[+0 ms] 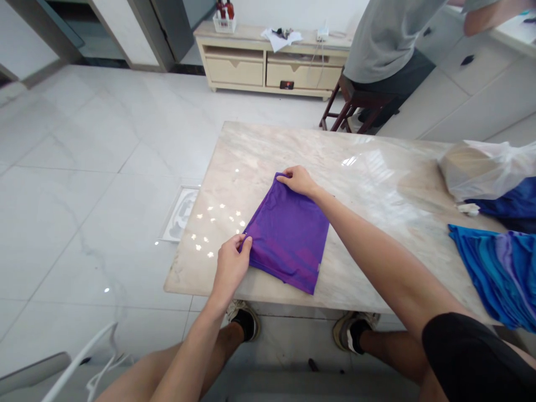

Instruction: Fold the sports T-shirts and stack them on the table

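Observation:
A folded purple cloth (288, 234), roughly square, lies on the marble-patterned table (377, 245) in front of me. My left hand (234, 259) pinches its near left corner between thumb and fingers. At the far left corner, my right hand (299, 181) grips the cloth's edge the same way. The left edge runs fairly straight between the two hands. A small pale tag shows near the right edge. What the cloth is cannot be made out from its folded shape.
To the right lie a stack of blue and teal cloths (494, 268) and a translucent plastic bag (494, 167). Beyond the table, a person in a grey shirt (385, 42) sits on a dark wooden stool (355, 97). A low cream cabinet (238, 70) stands by the wall.

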Action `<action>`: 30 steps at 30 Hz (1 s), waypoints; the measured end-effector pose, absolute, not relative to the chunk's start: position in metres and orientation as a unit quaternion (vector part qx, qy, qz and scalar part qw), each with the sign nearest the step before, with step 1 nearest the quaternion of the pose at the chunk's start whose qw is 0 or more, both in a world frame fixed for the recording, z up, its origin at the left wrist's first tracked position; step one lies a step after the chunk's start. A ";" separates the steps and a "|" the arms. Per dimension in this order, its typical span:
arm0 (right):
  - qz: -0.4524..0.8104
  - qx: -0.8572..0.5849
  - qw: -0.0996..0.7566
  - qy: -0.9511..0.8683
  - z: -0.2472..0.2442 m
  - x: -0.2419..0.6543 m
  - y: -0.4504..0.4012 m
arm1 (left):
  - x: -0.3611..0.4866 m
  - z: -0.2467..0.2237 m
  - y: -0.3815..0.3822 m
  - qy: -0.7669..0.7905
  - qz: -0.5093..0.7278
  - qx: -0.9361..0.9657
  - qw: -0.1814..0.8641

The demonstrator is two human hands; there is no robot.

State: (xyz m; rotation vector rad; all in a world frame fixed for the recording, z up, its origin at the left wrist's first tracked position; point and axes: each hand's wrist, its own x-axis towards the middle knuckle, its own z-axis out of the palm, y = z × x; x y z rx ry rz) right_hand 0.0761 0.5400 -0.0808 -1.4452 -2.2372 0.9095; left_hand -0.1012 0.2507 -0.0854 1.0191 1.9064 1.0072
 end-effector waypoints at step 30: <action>0.061 -0.318 0.134 -0.937 -0.064 0.208 0.307 | -0.109 -0.045 0.246 0.793 0.011 0.603 0.090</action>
